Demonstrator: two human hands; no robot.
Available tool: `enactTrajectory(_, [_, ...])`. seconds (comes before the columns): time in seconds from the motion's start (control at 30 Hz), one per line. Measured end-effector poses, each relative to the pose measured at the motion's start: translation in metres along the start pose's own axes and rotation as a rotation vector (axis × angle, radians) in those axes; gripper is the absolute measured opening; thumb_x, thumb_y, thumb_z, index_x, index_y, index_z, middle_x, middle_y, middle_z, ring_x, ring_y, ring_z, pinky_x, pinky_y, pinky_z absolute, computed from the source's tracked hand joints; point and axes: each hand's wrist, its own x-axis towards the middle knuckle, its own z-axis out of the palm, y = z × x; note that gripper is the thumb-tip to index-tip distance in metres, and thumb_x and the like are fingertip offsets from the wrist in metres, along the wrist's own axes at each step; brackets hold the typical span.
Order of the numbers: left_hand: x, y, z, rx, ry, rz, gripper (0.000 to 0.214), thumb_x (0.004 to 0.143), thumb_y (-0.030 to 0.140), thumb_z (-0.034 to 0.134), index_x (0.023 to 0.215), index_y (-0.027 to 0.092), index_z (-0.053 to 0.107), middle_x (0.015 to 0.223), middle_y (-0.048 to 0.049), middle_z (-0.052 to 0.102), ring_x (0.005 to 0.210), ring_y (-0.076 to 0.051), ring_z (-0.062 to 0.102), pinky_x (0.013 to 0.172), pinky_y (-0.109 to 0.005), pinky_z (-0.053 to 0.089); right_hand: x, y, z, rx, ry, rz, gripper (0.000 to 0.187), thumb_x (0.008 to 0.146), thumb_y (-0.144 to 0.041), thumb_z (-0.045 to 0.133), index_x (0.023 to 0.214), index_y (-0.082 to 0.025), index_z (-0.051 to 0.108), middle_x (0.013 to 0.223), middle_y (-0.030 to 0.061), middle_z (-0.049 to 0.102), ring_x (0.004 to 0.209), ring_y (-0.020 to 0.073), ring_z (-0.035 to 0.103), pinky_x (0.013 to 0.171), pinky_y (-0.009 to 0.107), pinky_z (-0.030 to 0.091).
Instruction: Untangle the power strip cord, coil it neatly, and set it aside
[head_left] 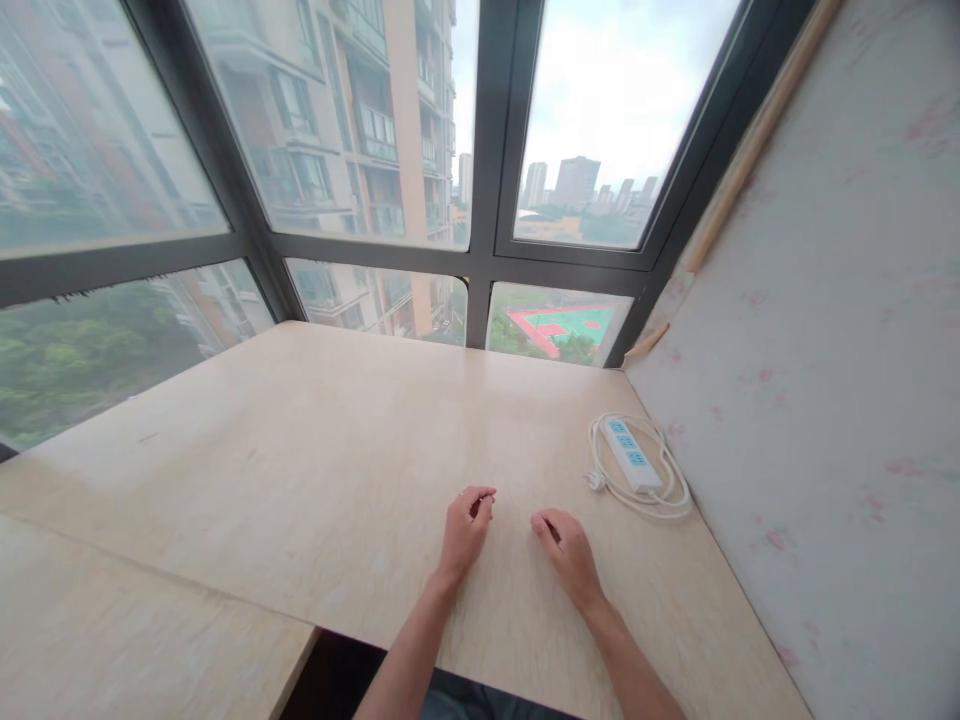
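Observation:
My left hand [468, 524] rests on the cream marble-patterned sill top, its fingers curled in and the thumb close to the forefinger. Nothing shows in it. A short gap to the right, my right hand [568, 550] lies in a loose fist, also without anything visible in it. Nearest to the right hand is a white power strip [631, 456] with blue socket faces, lying beyond it to the right, untouched. Its white cable [679, 500] is looped around it, and the plug [595, 481] lies at the left of the loop.
The wide sill top [300, 450] runs to dark-framed windows [480, 170], with buildings outside. A wall with flowered paper [810, 400] bounds the right side. At the front left, a seam and a cut-out edge [304, 655] border a dark gap.

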Motion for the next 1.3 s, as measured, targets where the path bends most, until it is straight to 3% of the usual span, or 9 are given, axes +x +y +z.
enactTrajectory(0.57, [-0.01,0.004,-0.006,-0.171,0.008,-0.061,0.022,0.078,0.031,0.061,0.09,0.016,0.072,0.082,-0.0059,0.07,0.065,-0.015,0.061,0.065,-0.028,0.049,-0.005,-0.005,-0.003,-0.03,0.051,-0.009,0.035,0.093,-0.04,0.043,0.076,-0.018,0.065,0.076,0.0064,0.068,0.072,0.0199,0.06,0.069,0.03,0.043])
enactTrajectory(0.7, [-0.009,0.01,-0.02,-0.589,0.007,-0.189,0.023,0.076,0.031,0.067,0.091,0.015,0.072,0.083,-0.0057,0.069,0.063,-0.012,0.058,0.062,-0.025,0.047,-0.005,-0.005,-0.003,-0.029,0.052,-0.007,0.036,0.092,-0.04,0.043,0.075,-0.018,0.065,0.074,0.0058,0.067,0.071,0.0195,0.059,0.068,0.03,0.042])
enactTrajectory(0.8, [-0.006,0.016,-0.036,-1.032,0.039,-0.295,0.027,0.08,0.032,0.063,0.1,0.015,0.07,0.086,-0.0059,0.068,0.066,-0.011,0.059,0.064,-0.025,0.049,-0.005,-0.003,-0.003,-0.03,0.05,-0.012,0.036,0.092,-0.041,0.043,0.074,-0.018,0.065,0.072,0.0053,0.066,0.069,0.0187,0.058,0.068,0.029,0.042])
enactTrajectory(0.9, [-0.005,0.021,-0.048,-1.275,0.061,-0.345,0.028,0.086,0.031,0.058,0.106,0.014,0.068,0.086,-0.0059,0.067,0.069,-0.011,0.06,0.068,-0.026,0.052,-0.005,-0.002,-0.003,-0.024,0.05,-0.013,0.037,0.092,-0.041,0.043,0.074,-0.018,0.064,0.072,0.0053,0.066,0.07,0.0188,0.058,0.068,0.03,0.043])
enactTrajectory(1.3, [-0.004,0.013,-0.05,-1.478,0.233,-0.391,0.03,0.094,0.026,0.041,0.095,0.013,0.067,0.08,-0.0065,0.058,0.063,-0.01,0.054,0.063,-0.025,0.049,-0.006,0.0,-0.003,-0.006,0.022,0.012,0.035,0.092,-0.04,0.044,0.077,-0.018,0.066,0.076,0.0064,0.068,0.073,0.0201,0.059,0.072,0.032,0.043])
